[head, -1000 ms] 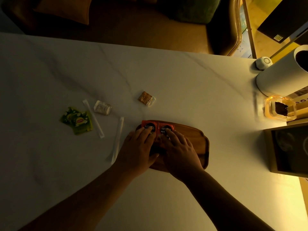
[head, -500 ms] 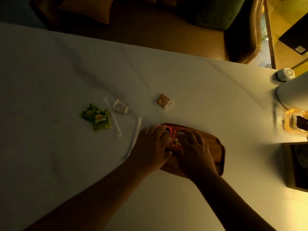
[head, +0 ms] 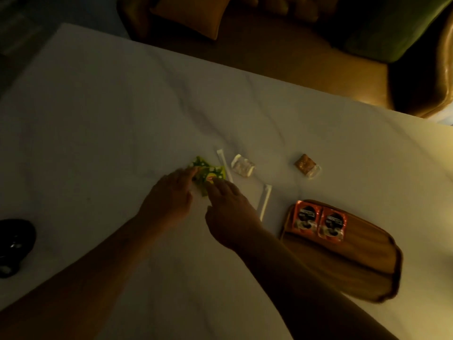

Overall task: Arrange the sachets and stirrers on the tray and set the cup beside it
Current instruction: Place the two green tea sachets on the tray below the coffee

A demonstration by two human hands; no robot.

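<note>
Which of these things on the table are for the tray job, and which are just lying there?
For the job:
wooden tray
two orange sachets on it
green sachets at both hands
two white stirrers
clear sachet
brown sachet

Just there:
dark object at the table's left edge
cushions behind the table

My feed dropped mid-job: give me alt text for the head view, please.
Both hands, left hand and right hand, reach onto the green sachets on the white table. Two red sachets lie side by side on the wooden tray; two stirrers and two small packets lie loose between.
</note>
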